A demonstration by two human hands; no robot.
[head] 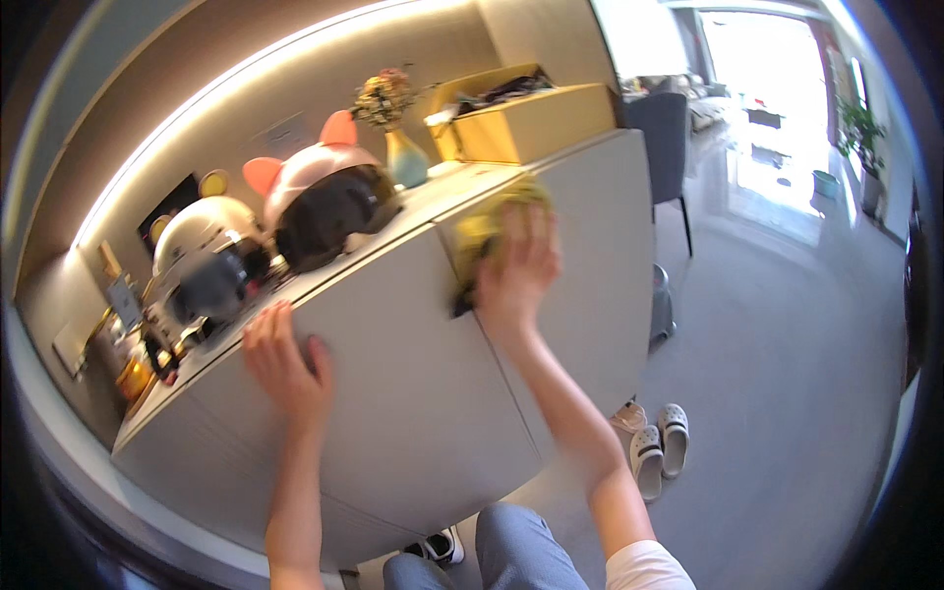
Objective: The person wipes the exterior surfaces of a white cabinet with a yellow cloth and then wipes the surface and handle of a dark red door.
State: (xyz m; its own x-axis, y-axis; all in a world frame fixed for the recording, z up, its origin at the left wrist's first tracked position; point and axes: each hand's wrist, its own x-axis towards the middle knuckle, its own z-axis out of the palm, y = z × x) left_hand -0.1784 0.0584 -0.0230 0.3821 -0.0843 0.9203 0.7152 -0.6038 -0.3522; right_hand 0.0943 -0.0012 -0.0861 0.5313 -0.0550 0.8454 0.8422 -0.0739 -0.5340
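Observation:
Under my right hand is a yellow cloth with a dark part, pressed against the upper front of a pale cabinet. The cloth is blurred and lies across the seam between two doors. My left hand rests with its fingertips on the cabinet's top front edge and holds nothing, its thumb apart from the fingers. Just beyond the left fingers stand a pink helmet with ears and a dark visor, and a cream helmet.
A vase of dried flowers and an open yellow box with things inside stand on the cabinet top. Small items crowd its left end. To the right are a grey chair, white clogs and a potted plant. Sneakers sit below the cabinet.

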